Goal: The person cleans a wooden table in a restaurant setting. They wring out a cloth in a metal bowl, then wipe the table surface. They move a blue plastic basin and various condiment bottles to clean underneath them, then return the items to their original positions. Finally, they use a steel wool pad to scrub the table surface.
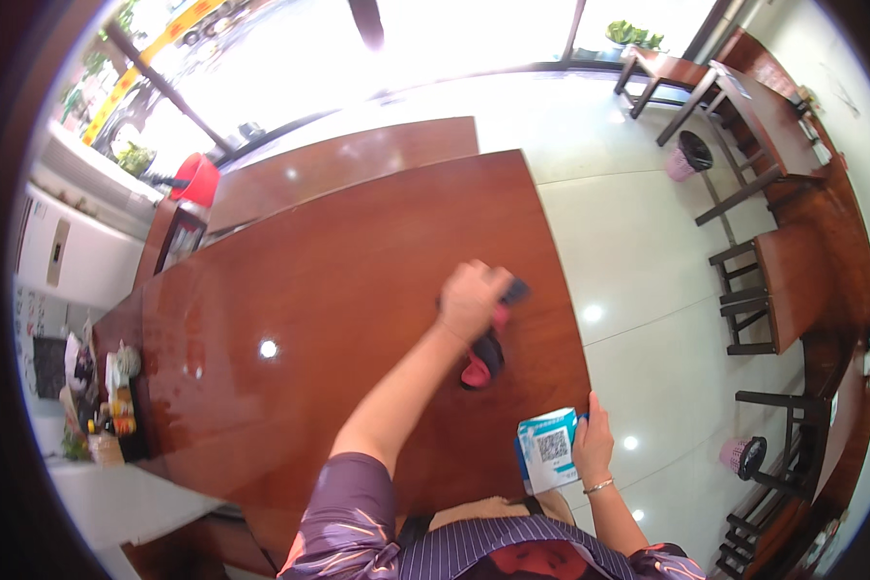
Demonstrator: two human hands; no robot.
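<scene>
My left hand (473, 297) is over the reddish-brown wooden table (348, 290), gripping a crumpled dark and pink-red cloth (482, 366). Motion blurs the fingers, and part of the cloth is hidden under the hand. Low on the right, my right hand (594, 444) is at the table's edge with its fingers extended. Against its thumb side is a white and teal tissue pack or box (551, 449) with blue edges, bearing a printed code. Whether the right hand grips it or only touches it cannot be told.
A wooden bench (348, 163) runs along the table's far side. At left are a red bucket (197, 180), a white cabinet-like unit (80, 239) and condiment bottles (112, 420). Stools (790, 290) and pink wastebaskets (685, 159) line the right across a tiled floor (623, 275).
</scene>
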